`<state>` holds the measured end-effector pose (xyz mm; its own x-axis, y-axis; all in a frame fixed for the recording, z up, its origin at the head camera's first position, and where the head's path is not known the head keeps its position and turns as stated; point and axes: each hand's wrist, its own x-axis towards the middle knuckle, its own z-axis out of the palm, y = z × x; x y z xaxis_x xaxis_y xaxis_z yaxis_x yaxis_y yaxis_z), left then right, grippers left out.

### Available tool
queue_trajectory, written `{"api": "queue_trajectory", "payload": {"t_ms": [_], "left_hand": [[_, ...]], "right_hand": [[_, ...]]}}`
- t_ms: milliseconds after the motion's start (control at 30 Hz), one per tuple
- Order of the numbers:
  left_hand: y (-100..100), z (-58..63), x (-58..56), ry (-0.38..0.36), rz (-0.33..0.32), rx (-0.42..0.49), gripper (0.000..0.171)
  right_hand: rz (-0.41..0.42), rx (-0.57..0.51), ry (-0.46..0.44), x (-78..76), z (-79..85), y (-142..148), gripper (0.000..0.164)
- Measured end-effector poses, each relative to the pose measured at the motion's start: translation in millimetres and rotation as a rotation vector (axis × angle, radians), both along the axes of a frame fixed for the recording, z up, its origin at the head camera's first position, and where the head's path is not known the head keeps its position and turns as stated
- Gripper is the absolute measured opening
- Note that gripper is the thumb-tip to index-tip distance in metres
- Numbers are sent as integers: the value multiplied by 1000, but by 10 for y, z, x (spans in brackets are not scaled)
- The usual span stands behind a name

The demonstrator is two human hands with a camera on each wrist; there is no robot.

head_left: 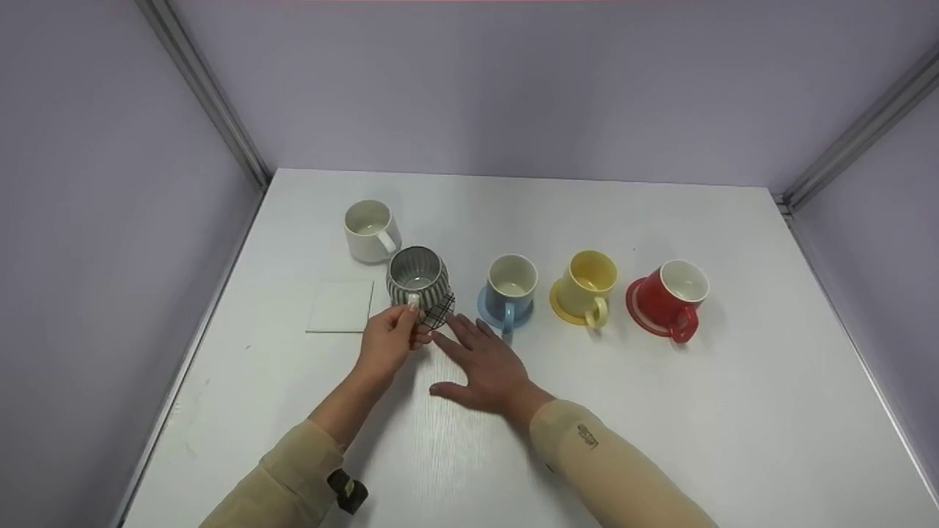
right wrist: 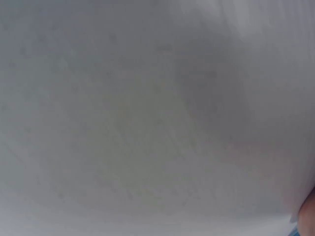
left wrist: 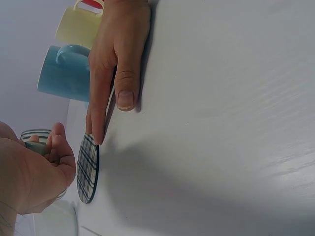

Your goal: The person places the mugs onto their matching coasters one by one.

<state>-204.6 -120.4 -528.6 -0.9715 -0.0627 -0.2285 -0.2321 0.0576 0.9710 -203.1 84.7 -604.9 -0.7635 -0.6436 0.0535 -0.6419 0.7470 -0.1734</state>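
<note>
My left hand pinches the handle of a grey-striped mug. Under and beside that mug lies a round plaid coaster; in the left wrist view the mug appears raised off it. Fingers straight and thumb spread, my right hand reaches from the right, its fingertips touching the coaster's near edge. Just beyond these fingers stands a blue mug on a blue coaster. The right wrist view holds mostly blurred white surface, with a bit of skin in the corner.
Behind the striped mug stands a white mug, and a square white coaster lies to its left. Farther right are a yellow mug on a yellow coaster and a red mug on a red coaster. Walls enclose the white table.
</note>
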Motion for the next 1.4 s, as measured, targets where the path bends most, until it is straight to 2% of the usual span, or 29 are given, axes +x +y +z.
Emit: {"api": "queue_trajectory", "payload": {"t_ms": [633,967,1200,1400], "left_hand": [[-39,-77,26,-13,-16,7,35],[-25,-95,25,-13,-19,30,32],[-29,-86,34,-15,-28,29,34],[-25,-90,37,-21,-26,26,33]], "right_hand": [[1,-23,-12,-6,0,-8,92],[-4,3,-16,3,12,-13,93],[5,-41,-24,11,31,-4,91],[6,-36,-25,8,41,-6,91]]}}
